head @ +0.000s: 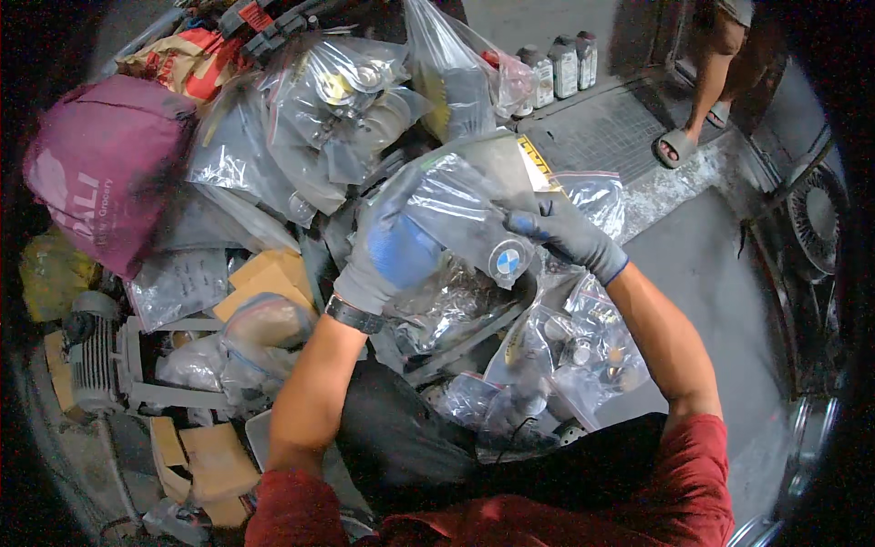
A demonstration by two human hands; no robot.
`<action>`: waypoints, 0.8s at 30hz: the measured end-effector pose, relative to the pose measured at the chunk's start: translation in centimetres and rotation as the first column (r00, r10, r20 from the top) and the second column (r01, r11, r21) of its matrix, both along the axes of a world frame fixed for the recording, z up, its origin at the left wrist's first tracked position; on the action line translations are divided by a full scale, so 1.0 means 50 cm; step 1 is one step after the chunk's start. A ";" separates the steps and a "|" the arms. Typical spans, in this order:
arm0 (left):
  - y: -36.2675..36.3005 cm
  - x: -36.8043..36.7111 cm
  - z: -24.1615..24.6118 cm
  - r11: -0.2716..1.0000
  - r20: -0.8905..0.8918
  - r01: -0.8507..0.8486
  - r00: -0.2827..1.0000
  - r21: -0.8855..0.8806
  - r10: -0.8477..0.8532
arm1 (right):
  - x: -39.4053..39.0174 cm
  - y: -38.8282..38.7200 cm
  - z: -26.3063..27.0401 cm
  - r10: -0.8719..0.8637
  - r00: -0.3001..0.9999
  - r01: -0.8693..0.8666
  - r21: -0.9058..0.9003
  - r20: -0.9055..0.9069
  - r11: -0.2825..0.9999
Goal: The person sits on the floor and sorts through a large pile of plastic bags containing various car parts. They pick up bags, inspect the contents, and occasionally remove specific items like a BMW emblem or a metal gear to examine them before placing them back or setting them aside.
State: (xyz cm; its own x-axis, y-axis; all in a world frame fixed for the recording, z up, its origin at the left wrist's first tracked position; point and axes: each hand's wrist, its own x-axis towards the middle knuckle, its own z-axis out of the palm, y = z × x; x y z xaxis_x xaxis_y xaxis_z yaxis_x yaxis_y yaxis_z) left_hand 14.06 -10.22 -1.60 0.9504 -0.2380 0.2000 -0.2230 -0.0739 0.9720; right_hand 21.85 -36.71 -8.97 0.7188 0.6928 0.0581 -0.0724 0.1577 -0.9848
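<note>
A clear plastic bag is held up in front of me, with a round BMW emblem at its lower corner. My left hand, in a grey glove with a blue palm, holds the bag from the left. Plastic partly covers its fingers. On the right side, my right hand, gloved alike, pinches the bag between thumb and fingers. Just behind it shows a yellow piece with black print. Below the hands, crumpled clear plastic lies in a dark container, its contents unclear.
Bagged metal parts lie at lower right; more filled bags are piled ahead. A purple bag, an electric motor and cardboard boxes are leftward. Several bottles stand beyond. A person's sandalled foot is at upper right.
</note>
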 end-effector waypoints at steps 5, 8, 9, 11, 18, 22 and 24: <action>0.003 0.016 -0.015 0.971 -0.179 -0.075 0.983 -0.227 0.034 | 0.020 -0.002 -0.003 0.067 0.994 -0.062 0.058 -0.087 0.996; 0.037 0.026 -0.021 0.598 -0.399 -0.111 0.837 -0.794 -0.375 | 0.015 -0.005 0.019 0.128 0.976 -0.107 0.122 -0.178 0.987; 0.039 0.026 -0.022 0.549 -0.377 -0.092 0.817 -0.831 -0.435 | 0.016 -0.013 0.022 0.141 0.969 -0.119 0.119 -0.201 0.986; 0.038 0.031 -0.022 0.477 -0.329 -0.041 0.775 -0.878 -0.540 | 0.024 -0.027 0.022 0.161 0.977 -0.148 0.095 -0.139 0.984; -0.037 0.020 -0.038 0.824 -0.412 -0.064 0.886 -0.564 -0.213 | 0.028 -0.006 0.025 0.172 0.936 -0.063 -0.334 0.308 0.941; -0.079 0.025 -0.048 0.906 -0.412 -0.084 0.905 -0.416 -0.105 | 0.052 -0.086 -0.016 0.057 0.916 0.124 -0.416 0.396 0.901; -0.027 0.041 -0.069 0.878 -0.430 -0.092 0.893 -0.469 -0.136 | 0.069 -0.137 -0.041 -0.032 0.906 0.240 -0.451 0.422 0.860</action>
